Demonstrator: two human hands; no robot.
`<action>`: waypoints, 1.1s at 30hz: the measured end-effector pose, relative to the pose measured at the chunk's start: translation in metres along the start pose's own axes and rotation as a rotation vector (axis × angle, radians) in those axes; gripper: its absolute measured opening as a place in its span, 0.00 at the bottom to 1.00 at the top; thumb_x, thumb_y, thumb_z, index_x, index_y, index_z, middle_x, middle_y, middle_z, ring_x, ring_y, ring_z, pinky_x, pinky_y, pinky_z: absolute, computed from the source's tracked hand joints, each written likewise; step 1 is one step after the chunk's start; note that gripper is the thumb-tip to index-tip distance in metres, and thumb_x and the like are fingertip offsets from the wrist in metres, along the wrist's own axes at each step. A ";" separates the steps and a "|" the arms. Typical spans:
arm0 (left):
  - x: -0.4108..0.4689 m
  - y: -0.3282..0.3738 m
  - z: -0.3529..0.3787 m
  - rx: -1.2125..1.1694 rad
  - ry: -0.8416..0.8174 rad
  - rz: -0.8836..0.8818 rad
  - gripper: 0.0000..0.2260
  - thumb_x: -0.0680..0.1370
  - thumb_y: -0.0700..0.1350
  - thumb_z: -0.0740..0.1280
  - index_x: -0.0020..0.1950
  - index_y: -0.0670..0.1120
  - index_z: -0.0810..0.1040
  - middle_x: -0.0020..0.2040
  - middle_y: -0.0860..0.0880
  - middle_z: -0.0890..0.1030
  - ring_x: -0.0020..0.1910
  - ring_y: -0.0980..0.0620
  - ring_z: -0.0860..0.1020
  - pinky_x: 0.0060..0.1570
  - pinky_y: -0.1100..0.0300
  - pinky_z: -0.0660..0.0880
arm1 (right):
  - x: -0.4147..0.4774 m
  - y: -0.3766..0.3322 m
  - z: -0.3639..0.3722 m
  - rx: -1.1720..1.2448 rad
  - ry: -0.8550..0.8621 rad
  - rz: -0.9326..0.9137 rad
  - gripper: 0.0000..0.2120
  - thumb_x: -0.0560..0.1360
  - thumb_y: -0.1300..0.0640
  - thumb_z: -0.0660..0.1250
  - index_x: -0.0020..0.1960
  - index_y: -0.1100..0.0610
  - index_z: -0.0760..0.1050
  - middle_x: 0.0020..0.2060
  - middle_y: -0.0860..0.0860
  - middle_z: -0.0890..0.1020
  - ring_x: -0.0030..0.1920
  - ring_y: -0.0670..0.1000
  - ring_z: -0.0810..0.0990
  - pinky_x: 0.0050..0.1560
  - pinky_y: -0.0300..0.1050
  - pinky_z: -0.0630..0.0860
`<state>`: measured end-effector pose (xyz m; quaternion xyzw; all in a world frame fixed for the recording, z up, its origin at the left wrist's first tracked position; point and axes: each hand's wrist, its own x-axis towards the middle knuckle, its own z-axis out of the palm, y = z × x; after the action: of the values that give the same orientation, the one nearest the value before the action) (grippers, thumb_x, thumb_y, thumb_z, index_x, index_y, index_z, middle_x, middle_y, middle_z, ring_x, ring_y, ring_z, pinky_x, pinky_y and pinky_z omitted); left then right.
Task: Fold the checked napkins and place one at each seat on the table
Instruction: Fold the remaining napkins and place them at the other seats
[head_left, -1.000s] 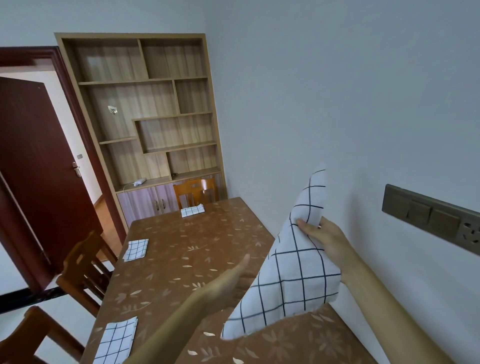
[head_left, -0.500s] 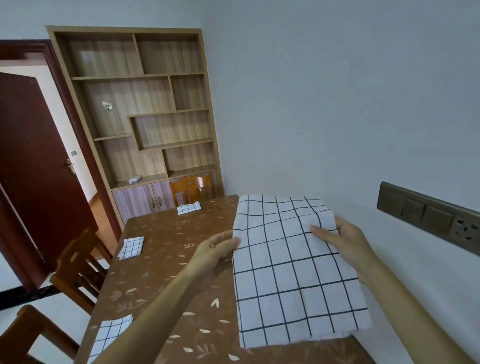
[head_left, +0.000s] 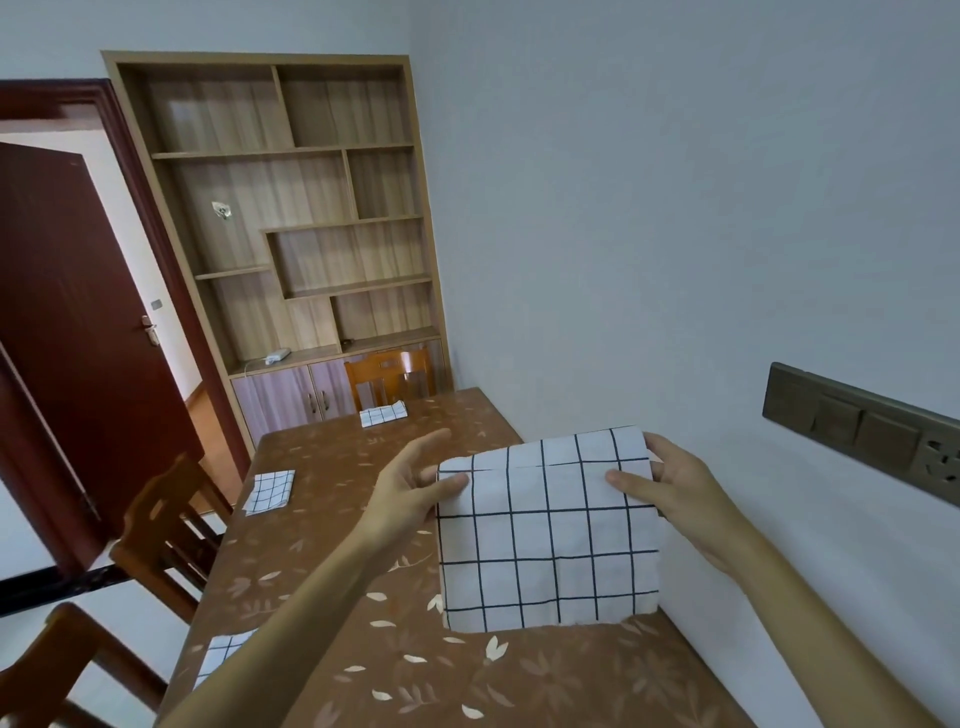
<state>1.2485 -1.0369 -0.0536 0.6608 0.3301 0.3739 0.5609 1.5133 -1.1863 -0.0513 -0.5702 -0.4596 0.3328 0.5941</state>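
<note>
Over the right edge of the tabletop (head_left: 332, 545), the napkin (head_left: 550, 540) that hung full length a moment ago is now doubled, its top flap turned down at the front. Both hands are clamped on it and well apart. The left hand (head_left: 410, 486) pinches the upper left corner with the thumb in front, and the right hand (head_left: 675, 483) pinches the upper right. The flap edge looks slightly crooked, so I'd square the corners before creasing. Then fold again to match the small folded napkins (head_left: 383, 414) at the far and left edges.
</note>
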 end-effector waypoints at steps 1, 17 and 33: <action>0.000 0.000 -0.002 0.021 0.012 0.030 0.20 0.77 0.39 0.71 0.66 0.53 0.76 0.50 0.49 0.87 0.51 0.45 0.86 0.52 0.49 0.83 | 0.000 0.000 0.001 0.012 0.010 0.002 0.21 0.76 0.60 0.72 0.68 0.50 0.74 0.51 0.50 0.88 0.52 0.50 0.87 0.51 0.45 0.81; 0.003 0.002 -0.025 0.613 0.301 0.326 0.05 0.76 0.43 0.73 0.51 0.50 0.85 0.43 0.57 0.84 0.44 0.59 0.82 0.43 0.69 0.78 | 0.004 -0.006 0.005 -0.306 0.058 -0.166 0.16 0.71 0.58 0.78 0.58 0.49 0.83 0.25 0.36 0.77 0.37 0.43 0.82 0.49 0.34 0.74; 0.000 0.011 -0.031 0.028 0.290 0.107 0.10 0.73 0.39 0.75 0.54 0.46 0.85 0.55 0.48 0.85 0.54 0.48 0.84 0.52 0.46 0.83 | 0.007 -0.012 0.020 -0.090 0.072 -0.172 0.14 0.75 0.63 0.74 0.57 0.49 0.83 0.32 0.44 0.84 0.37 0.43 0.82 0.35 0.28 0.73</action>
<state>1.2216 -1.0233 -0.0396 0.6243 0.3770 0.4903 0.4773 1.4955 -1.1739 -0.0396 -0.5661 -0.4996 0.2388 0.6106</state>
